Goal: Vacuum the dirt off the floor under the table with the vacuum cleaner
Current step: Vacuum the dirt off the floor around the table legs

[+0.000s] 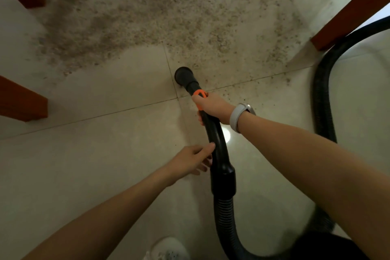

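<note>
The tiled floor (105,154) takes up nearly everything in sight, pale and glossy, with grout lines crossing just ahead of the person's hands. Beyond the right hand lies the dirt (147,19), a broad gritty brown patch spreading from far left to far right, thickest toward the left. Dark wooden table legs (346,12) stand around it: one ahead and to the right of the right hand, two out to the left of the left hand, one more at the far top edge.

The black ribbed vacuum hose (322,91) loops from behind the right forearm, round past that right-hand leg, and comes back under the arms to the rigid black wand (217,145). The right hand (213,107), with a pale wristband (238,116) on its wrist, is wrapped round the wand at its orange collar (200,94). Just ahead of its knuckles the round nozzle (184,75) sits down at the floor, at the near edge of the dirt.

The left hand (190,160) is loose, fingers extended, fingertips touching the wand's side below the right hand without gripping it.
</note>
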Demonstrator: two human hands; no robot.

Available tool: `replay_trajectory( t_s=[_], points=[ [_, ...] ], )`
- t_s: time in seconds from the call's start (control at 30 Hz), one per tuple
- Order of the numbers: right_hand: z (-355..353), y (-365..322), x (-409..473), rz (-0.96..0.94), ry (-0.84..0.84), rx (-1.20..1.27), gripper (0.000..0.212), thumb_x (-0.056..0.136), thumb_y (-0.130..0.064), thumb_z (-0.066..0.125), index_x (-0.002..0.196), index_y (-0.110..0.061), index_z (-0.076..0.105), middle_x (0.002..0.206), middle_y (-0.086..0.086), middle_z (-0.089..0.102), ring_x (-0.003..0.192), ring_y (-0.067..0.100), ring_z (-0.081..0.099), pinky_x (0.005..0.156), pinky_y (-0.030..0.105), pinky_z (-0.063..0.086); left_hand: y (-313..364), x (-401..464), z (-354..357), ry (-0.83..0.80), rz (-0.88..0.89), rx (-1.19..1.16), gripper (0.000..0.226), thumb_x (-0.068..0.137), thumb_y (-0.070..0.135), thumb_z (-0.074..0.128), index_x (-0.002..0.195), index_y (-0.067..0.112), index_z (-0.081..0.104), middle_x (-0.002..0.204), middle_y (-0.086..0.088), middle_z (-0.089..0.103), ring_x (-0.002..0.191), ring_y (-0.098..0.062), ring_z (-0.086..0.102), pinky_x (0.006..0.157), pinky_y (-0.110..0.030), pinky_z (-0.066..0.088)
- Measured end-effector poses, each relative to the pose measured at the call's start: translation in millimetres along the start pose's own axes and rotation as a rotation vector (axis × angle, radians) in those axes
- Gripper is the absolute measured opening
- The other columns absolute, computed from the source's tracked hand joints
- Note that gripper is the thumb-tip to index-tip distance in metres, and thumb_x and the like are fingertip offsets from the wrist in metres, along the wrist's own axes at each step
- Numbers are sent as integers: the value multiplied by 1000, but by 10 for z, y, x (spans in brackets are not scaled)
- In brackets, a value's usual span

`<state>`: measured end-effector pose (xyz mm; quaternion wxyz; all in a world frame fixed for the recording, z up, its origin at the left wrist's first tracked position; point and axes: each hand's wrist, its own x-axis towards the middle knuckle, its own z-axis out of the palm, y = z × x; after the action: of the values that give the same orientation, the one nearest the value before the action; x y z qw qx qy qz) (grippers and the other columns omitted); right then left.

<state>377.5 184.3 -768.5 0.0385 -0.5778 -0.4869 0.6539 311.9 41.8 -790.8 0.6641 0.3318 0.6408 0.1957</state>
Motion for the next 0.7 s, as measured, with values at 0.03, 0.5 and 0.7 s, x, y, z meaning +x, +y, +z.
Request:
replay_trajectory(
  t_s=[0.03,0.5,0.7],
  points=[
    [-21,-41,-7,-15,12,-23,17,94,-23,51,88,-7,48,62,9,52,47,19,53,45,26,50,-55,-5,-48,14,12,68,40,91,54,45,91,17,62,91,-2,68,76,-11,63,75,-26,51],
    [-166,-410,-161,-295,-83,-635,24,91,-28,55,108,-12,50,69,3,57,47,13,56,44,22,50,-318,46,-586,542,-33,404,45,94,38,53,125,7,53,124,-11,57,110,-21,56,86,-27,39],
    [-672,100,-288,-188,-207,-825,19,89,-30,58,99,-17,49,69,5,59,44,13,55,46,25,49,-334,21,-557,593,13,485,55,91,35,58,136,6,42,136,-13,44,123,-25,46,100,-33,37]
  ],
)
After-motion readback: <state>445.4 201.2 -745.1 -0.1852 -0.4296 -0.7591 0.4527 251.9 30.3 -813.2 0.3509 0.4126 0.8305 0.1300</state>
